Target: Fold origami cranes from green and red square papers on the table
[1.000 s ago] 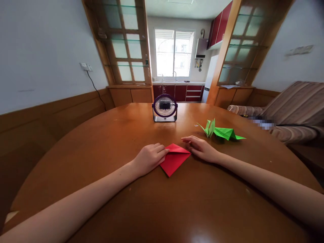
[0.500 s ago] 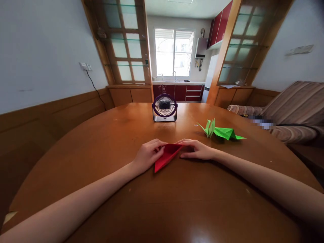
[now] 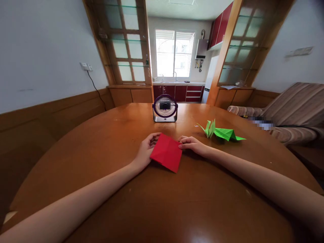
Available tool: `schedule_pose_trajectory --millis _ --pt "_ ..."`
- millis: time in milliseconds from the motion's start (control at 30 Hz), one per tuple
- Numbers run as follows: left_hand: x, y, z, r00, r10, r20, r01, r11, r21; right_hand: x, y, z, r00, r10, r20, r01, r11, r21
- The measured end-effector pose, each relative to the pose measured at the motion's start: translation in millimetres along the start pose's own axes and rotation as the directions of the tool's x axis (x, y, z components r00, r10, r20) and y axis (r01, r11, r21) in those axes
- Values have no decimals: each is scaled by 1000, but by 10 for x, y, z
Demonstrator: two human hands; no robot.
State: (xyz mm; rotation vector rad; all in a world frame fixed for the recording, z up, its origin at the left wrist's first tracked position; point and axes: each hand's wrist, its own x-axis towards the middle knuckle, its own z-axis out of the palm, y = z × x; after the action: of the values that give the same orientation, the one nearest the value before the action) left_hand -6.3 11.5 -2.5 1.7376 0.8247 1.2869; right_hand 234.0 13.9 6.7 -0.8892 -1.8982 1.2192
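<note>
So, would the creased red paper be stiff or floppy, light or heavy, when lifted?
The creased red paper is probably light, since its edges look thin. It may be fairly stiff: it spans nearly flat between the left hand and right hand. It could bend along its faint creases.

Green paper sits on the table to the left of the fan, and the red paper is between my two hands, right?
Not quite: the head view shows the green paper to the right of the fan. It does sit on the table, and the red paper is between your left hand and right hand.
</note>
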Motion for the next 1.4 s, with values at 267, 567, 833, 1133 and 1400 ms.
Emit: schedule_pose_trajectory --millis 267,567,833,1133,1400 --pt "53 55 -185 922 294 251 -373 846 380 108 -24 -28 997 1 73 17 967 -253" --pt "43 7 -194 800 103 591 -449 757 475 243 133 -120 995 -97 -2 76 794 -603" --pt "4 55 -193 799 24 600 -450 687 571 54 98 4 929 -364 -65 189 619 -762" --pt "-85 178 -165 856 64 512 -488 427 761 -98 -37 142 870 -453 192 426 499 -755" --pt "-77 171 -213 809 130 573 -578 353 736 -163 -33 125 915 -356 191 362 513 -778"
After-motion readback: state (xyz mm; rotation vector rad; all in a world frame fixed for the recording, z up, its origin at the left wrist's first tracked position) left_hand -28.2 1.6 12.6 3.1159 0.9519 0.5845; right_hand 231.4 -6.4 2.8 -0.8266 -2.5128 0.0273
